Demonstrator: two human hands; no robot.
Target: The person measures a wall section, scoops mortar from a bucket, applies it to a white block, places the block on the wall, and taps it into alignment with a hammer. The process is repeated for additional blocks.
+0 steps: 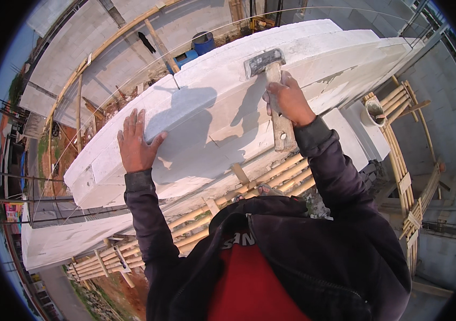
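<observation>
My right hand is wrapped round the wooden handle of a hammer. Its blocky grey head is up by the top of a wall of white, lightweight blocks. Whether the head touches the wall, I cannot tell. My left hand lies with fingers spread on a pale block near the wall's left end. Shadows of my head and the hammer fall across the blocks between my hands. A thin gap separates two blocks along the top edge.
Bamboo scaffold poles run below the wall near my feet. At the right, a white bucket stands beside more white blocks and bamboo framing. Beyond the wall are a blue barrel, a bamboo rail and a thin string line.
</observation>
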